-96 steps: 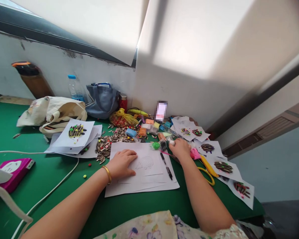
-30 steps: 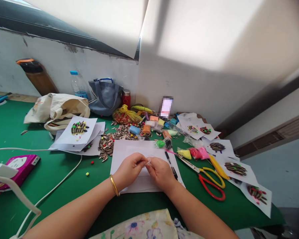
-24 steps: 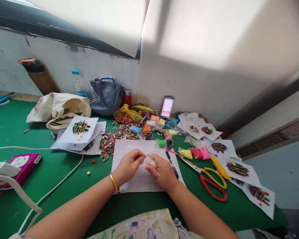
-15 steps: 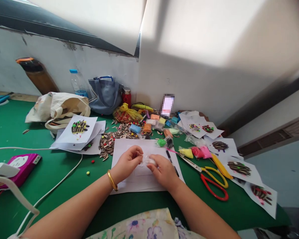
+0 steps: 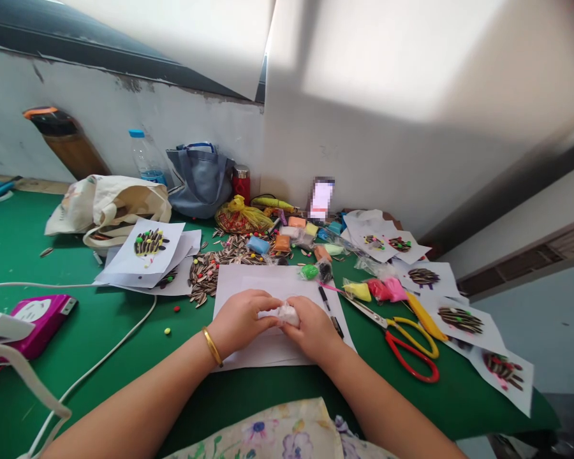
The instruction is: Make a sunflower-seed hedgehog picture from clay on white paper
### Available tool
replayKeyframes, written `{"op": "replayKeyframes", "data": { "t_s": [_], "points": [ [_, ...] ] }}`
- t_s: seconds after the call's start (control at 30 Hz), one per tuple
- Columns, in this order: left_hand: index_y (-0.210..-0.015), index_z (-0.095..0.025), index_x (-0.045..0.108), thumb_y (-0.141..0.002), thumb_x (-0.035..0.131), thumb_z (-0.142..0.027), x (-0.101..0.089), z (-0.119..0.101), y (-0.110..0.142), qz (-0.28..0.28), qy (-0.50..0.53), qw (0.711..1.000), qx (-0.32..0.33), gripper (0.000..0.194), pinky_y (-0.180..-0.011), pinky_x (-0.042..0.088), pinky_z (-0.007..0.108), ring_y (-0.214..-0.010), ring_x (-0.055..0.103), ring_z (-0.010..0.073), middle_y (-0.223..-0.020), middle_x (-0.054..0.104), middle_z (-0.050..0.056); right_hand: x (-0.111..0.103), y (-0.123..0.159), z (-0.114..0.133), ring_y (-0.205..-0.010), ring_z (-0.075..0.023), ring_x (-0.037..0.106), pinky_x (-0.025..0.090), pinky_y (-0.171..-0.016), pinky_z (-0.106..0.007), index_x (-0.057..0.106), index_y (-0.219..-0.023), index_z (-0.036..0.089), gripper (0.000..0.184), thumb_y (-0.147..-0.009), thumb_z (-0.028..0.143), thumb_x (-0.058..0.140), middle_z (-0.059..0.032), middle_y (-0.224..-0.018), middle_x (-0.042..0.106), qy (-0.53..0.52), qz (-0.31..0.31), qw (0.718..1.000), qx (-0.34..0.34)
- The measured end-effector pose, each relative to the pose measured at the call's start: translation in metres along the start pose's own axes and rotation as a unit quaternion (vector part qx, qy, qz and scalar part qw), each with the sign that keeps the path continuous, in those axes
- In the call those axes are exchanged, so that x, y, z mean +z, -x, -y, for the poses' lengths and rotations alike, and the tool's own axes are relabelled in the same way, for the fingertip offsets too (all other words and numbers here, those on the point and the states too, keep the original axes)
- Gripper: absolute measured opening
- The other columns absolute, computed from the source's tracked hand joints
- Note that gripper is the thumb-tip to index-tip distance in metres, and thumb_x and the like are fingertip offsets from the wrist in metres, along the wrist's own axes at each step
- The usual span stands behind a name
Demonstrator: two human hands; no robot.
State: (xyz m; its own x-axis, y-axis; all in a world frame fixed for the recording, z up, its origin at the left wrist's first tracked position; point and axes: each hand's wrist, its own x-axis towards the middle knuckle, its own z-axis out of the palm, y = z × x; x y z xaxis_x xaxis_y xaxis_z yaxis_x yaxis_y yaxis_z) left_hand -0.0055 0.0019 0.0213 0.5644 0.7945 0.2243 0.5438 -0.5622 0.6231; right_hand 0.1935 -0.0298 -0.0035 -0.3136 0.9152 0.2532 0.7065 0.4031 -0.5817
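Above the white paper (image 5: 249, 357), a small packet of white clay (image 5: 288, 313) in crinkled clear plastic is held between my two hands. My left hand (image 5: 243, 322), with a gold bangle at its wrist, pinches the packet's left side between thumb and fingers. On its right side, my right hand (image 5: 310, 328) has its fingers closed round the packet. A black pen (image 5: 331, 311) lies on the paper just right of my right hand. Beyond the paper's top edge are a green clay packet (image 5: 309, 272) and a black clay packet (image 5: 324, 273).
Scissors (image 5: 387, 324) with red and yellow handles lie to the right, beside several seed pictures (image 5: 463, 320). Sunflower seeds (image 5: 205, 280) are heaped behind the paper. A magenta box (image 5: 52, 325), a white cable (image 5: 119, 344) and a canvas bag (image 5: 71, 204) are on the left.
My left hand has come right against my right hand, and its fingers have closed on the packet. The packet looks more bunched together. The view has shifted slightly.
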Motion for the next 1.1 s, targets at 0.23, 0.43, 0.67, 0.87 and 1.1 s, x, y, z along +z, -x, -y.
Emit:
{"op": "replayKeyframes", "data": {
  "t_s": [0.23,0.43,0.67,0.87,1.1],
  "points": [
    [-0.098,-0.023,0.071,-0.083,0.067,-0.028,0.011,-0.002,0.002,-0.016,-0.019,1.0,0.01,0.016,-0.081,0.047,0.03,-0.088,0.064,0.0192,-0.094,0.072,0.003,0.004,0.001,0.003,-0.086,-0.0234,0.06,0.045,-0.074,-0.034,0.062,-0.095,0.019,0.011,-0.086,0.025,0.06,-0.0063,-0.09,0.066,0.023,0.01,1.0,-0.014],
    [-0.091,-0.019,0.07,-0.088,0.059,-0.023,0.01,0.0,0.0,-0.039,-0.062,0.996,0.052,0.012,-0.08,0.047,0.032,-0.087,0.062,0.0199,-0.092,0.07,0.006,0.001,-0.003,0.008,-0.084,-0.0206,0.059,0.044,-0.075,-0.031,0.062,-0.091,0.021,0.012,-0.08,0.016,0.061,-0.0038,-0.089,0.066,-0.013,0.009,1.0,-0.001],
    [-0.098,-0.02,0.069,-0.088,0.062,-0.029,0.007,0.001,-0.001,-0.046,-0.063,0.993,0.085,0.016,-0.081,0.048,0.033,-0.09,0.061,0.0202,-0.097,0.068,0.007,-0.001,-0.002,0.004,-0.082,-0.0187,0.057,0.043,-0.073,-0.029,0.061,-0.092,0.021,0.014,-0.079,0.016,0.06,-0.0018,-0.087,0.064,-0.057,0.001,0.998,0.005],
    [-0.094,-0.02,0.07,-0.088,0.061,-0.028,0.011,-0.001,-0.002,-0.038,-0.098,0.989,0.108,0.014,-0.072,0.046,0.032,-0.08,0.06,0.0193,-0.087,0.067,0.007,0.0,-0.001,0.005,-0.078,-0.0177,0.057,0.043,-0.069,-0.028,0.062,-0.089,0.021,0.012,-0.078,0.015,0.058,-0.0012,-0.084,0.064,-0.071,0.026,0.997,0.007],
    [-0.088,-0.02,0.066,-0.093,0.053,-0.028,0.006,-0.003,0.001,-0.101,-0.096,0.984,0.107,0.017,-0.081,0.042,0.035,-0.088,0.057,0.0198,-0.092,0.065,0.007,-0.009,-0.004,0.009,-0.074,-0.0155,0.056,0.043,-0.067,-0.025,0.062,-0.087,0.022,0.01,-0.081,0.018,0.054,0.0014,-0.08,0.062,-0.148,0.023,0.988,0.024]
  ]
}}
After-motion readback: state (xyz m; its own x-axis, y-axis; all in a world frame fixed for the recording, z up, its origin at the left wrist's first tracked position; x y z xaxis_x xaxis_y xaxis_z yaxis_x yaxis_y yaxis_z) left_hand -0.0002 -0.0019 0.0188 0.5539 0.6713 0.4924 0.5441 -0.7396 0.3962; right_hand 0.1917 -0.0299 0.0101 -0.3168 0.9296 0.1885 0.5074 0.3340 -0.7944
